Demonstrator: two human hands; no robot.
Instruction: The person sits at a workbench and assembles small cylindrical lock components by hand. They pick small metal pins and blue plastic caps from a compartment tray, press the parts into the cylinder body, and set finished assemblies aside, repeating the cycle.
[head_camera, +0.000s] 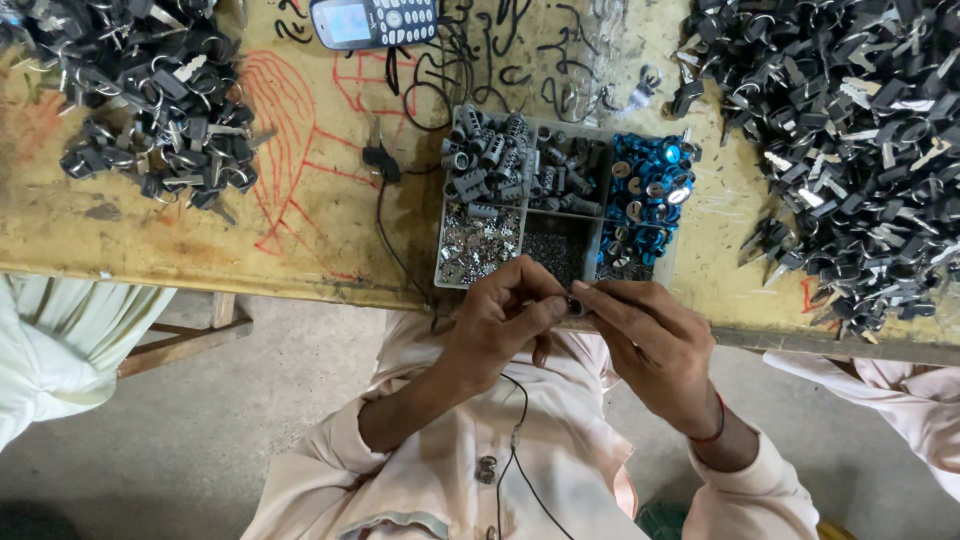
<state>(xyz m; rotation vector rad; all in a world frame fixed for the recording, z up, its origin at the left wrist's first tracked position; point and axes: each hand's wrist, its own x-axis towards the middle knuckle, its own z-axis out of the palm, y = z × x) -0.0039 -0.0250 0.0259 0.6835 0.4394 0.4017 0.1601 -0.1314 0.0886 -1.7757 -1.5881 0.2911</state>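
Observation:
My left hand (500, 322) and my right hand (648, 340) meet at the table's near edge, fingertips pinched together on a small dark lock part (576, 300). Just beyond them stands a grey compartment tray (596, 240). It holds grey cylinders (487, 160), blue round caps (648, 180), small silver pieces (478, 245) and fine dark bits (555, 255). The part is mostly hidden by my fingers.
Heaps of black-headed keys lie at the left (150, 100) and right (850, 150) of the worn yellow table (320, 200). A keypad phone (372, 20) sits at the far edge, and a black earphone cable (385, 215) trails down to my shirt. Other people's pale clothing shows at left (60, 340) and right (900, 395).

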